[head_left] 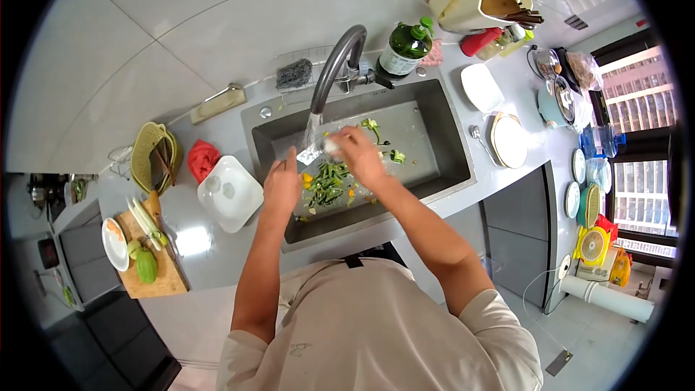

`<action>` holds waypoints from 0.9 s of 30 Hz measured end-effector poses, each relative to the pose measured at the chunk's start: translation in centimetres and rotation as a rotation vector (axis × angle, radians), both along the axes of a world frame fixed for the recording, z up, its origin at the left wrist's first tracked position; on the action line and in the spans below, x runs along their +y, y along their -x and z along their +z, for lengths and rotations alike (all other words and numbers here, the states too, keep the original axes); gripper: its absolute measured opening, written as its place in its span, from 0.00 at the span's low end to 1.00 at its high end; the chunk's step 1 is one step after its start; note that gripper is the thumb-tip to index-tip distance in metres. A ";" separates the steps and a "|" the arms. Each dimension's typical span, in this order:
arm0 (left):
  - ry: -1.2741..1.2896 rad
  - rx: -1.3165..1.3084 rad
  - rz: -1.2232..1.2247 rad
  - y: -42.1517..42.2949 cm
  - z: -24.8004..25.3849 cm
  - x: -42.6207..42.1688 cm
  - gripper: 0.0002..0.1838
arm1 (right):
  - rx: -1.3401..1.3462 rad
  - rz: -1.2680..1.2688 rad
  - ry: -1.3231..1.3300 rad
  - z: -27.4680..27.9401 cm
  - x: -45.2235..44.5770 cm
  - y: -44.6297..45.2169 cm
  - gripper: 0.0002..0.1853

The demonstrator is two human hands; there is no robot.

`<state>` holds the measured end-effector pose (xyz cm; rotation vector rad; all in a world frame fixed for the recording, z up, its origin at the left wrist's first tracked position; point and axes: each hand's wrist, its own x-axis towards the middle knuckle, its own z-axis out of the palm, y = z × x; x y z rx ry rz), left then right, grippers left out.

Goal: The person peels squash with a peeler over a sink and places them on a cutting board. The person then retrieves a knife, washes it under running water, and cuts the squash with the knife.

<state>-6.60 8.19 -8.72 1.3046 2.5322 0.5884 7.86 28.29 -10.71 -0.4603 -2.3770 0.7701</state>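
Over the grey sink, water runs from the curved faucet between my two hands. My left hand is closed at the left side of the stream. Beside its fingertips is a bright, shiny patch, a wet flat thing or splashing water; I cannot tell which. My right hand pinches a small white thing close to the stream; its kind is unclear. Below them on the sink floor lie green vegetable scraps with some orange bits. More green pieces are scattered toward the back.
Left of the sink are a white square dish, a red cloth, a yellow-green basket, and a cutting board with green vegetables. A green pump bottle stands behind. On the right are a white bowl and plates.
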 end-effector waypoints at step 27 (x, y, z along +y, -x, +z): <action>-0.718 -1.745 0.565 2.4 0.2 4.4 0.21 | 0.006 0.233 1.228 5.4 1.5 4.7 0.32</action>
